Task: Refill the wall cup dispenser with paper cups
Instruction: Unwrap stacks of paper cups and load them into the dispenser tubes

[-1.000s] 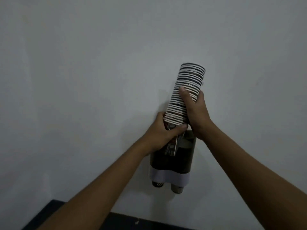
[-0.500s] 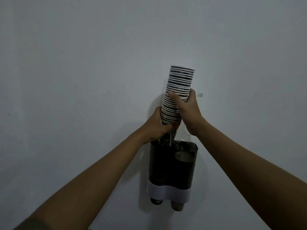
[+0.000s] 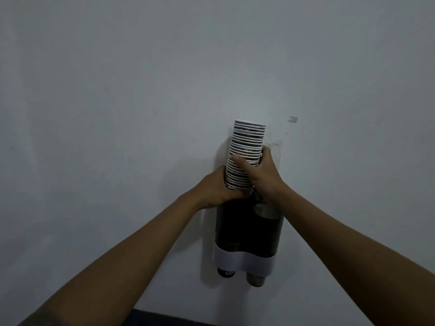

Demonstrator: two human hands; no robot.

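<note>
Wall cup dispenser [image 3: 249, 234], a dark twin-tube holder fixed to a pale wall [image 3: 117, 90], with a white band [image 3: 243, 261] across its lower front. Left to right: the left hand [image 3: 217, 188] is clenched around the bottom of a stack of paper cups [image 3: 246, 156], its fingers [image 3: 237, 193] curled under the lowest rims, directly above the mouth of the dispenser's left tube. The stack rises nearly upright from those fingers, leaning slightly to the right, its white rims closely nested and its top cup well above both hands. The right hand [image 3: 261, 175] grips the stack higher up, thumb [image 3: 240, 162] across the front face and the remaining fingers wrapped around the far side, so that both hands are closed on the same stack. Below the right hand's wrist lies the open mouth of the right tube [image 3: 264, 209], in which the rim of a cup is visible. Whether the stack's lowest cup has entered the left tube cannot be told, since the left fingers cover that junction. Beneath the white band, one cup bottom [image 3: 226, 272] bearing partial white lettering protrudes from the left tube, and a second, plainer cup bottom [image 3: 255, 280] protrudes from the right tube. A small mark [image 3: 292, 119] on the wall sits up and to the right of the right hand.
</note>
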